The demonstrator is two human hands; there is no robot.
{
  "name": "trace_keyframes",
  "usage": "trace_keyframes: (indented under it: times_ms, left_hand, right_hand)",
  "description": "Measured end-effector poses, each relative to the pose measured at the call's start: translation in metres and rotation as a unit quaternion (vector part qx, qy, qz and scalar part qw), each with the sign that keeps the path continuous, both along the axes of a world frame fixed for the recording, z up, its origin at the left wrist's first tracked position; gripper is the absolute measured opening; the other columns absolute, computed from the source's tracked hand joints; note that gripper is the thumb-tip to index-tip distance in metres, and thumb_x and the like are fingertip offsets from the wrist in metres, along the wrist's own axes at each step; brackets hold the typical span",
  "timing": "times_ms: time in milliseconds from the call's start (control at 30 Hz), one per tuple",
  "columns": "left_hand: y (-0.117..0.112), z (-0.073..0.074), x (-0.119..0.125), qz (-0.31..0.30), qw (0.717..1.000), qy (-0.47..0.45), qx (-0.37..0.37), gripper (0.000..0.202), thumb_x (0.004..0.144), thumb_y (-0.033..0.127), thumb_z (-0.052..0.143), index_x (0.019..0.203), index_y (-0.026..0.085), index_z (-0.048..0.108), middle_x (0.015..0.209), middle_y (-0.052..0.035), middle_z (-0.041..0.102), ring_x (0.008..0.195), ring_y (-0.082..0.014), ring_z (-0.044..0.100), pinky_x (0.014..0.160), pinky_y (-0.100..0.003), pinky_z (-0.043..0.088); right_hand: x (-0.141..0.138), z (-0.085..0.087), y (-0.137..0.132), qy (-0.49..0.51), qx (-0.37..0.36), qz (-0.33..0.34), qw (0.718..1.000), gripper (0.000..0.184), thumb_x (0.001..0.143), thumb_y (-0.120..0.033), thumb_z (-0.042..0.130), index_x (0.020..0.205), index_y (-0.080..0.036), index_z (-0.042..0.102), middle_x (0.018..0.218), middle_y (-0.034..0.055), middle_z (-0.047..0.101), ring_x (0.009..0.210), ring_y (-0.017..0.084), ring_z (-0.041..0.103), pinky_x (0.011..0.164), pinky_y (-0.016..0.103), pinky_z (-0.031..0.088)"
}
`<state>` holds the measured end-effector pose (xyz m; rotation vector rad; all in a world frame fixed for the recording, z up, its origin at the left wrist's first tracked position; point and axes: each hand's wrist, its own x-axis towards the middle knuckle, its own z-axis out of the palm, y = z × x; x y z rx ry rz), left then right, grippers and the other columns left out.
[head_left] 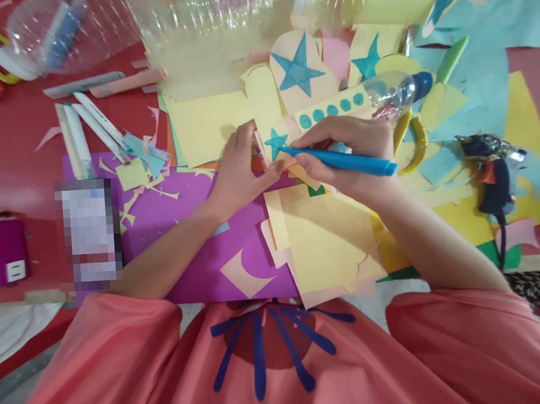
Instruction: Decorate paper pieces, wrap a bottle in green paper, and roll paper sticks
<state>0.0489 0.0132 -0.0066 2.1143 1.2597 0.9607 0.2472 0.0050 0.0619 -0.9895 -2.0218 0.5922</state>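
My right hand [340,155] is closed round a blue marker pen [350,162], whose tip rests at a small blue star [275,143] drawn on a yellow paper piece. My left hand [238,167] presses that paper down, fingers curled with the fingertips beside the star. Both hands rest over a pile of yellow paper cut-outs [327,235] on a purple sheet [184,231].
A peach cut-out with a large blue star [296,69] and a dotted yellow strip [332,108] lie beyond the hands. Clear plastic bottles [62,32] stand at the back. Capped markers [87,131] lie at left, a glue gun [492,176] at right, and paper scraps cover the red table [11,157].
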Motion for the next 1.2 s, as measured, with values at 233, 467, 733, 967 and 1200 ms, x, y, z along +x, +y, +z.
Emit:
trace_keyframes:
  times_ms: [233,467,733,967,1200]
  left_hand:
    - [0.001,-0.0033,0.0023,0.004,0.999,-0.002,0.044,0.047,0.087,0.069,0.046,0.111,0.029,0.037,0.091,-0.0035,0.049,0.083,-0.0214,0.053,0.071,-0.041,0.048]
    - [0.0009,-0.0031,-0.0023,-0.018,1.0,-0.006,0.016,0.05,0.086,0.07,0.046,0.114,0.029,0.038,0.096,-0.0057,0.052,0.088,-0.0235,0.054,0.075,-0.042,0.049]
    - [0.0004,-0.003,0.0007,0.008,1.0,-0.021,-0.01,0.049,0.082,0.071,0.051,0.112,0.033,0.043,0.096,-0.0038,0.054,0.09,-0.0243,0.056,0.078,-0.042,0.047]
    - [0.001,-0.0015,0.0003,0.002,1.0,-0.02,-0.019,0.049,0.081,0.071,0.052,0.109,0.032,0.042,0.095,-0.0044,0.053,0.09,-0.0251,0.055,0.077,-0.044,0.048]
    - [0.0017,-0.0026,0.0007,0.002,1.0,-0.018,-0.021,0.051,0.08,0.072,0.053,0.108,0.031,0.041,0.095,-0.0052,0.053,0.089,-0.0253,0.054,0.076,-0.046,0.048]
  right_hand:
    - [-0.0011,0.0,-0.0005,-0.001,0.016,0.018,1.0,0.003,0.081,-0.021,0.067,0.083,-0.022,0.068,0.075,-0.0018,0.071,0.061,0.01,0.063,0.057,0.025,0.053]
    - [-0.0008,0.0023,-0.0013,0.027,0.002,-0.023,0.999,0.008,0.08,-0.021,0.064,0.073,-0.022,0.066,0.066,-0.0011,0.068,0.055,0.011,0.062,0.05,0.025,0.052]
    - [-0.0021,-0.0026,0.0,0.023,0.002,-0.02,1.0,0.008,0.081,-0.027,0.065,0.074,-0.024,0.067,0.065,-0.0022,0.068,0.055,0.012,0.061,0.052,0.026,0.053]
    - [-0.0012,-0.0019,-0.0003,0.025,-0.014,-0.031,0.999,0.007,0.081,-0.028,0.065,0.075,-0.024,0.068,0.068,-0.0011,0.069,0.055,0.012,0.061,0.052,0.027,0.053]
    - [-0.0005,-0.002,0.0001,0.026,-0.008,-0.028,0.999,0.006,0.08,-0.025,0.066,0.075,-0.024,0.069,0.067,-0.001,0.069,0.056,0.012,0.062,0.052,0.027,0.053]
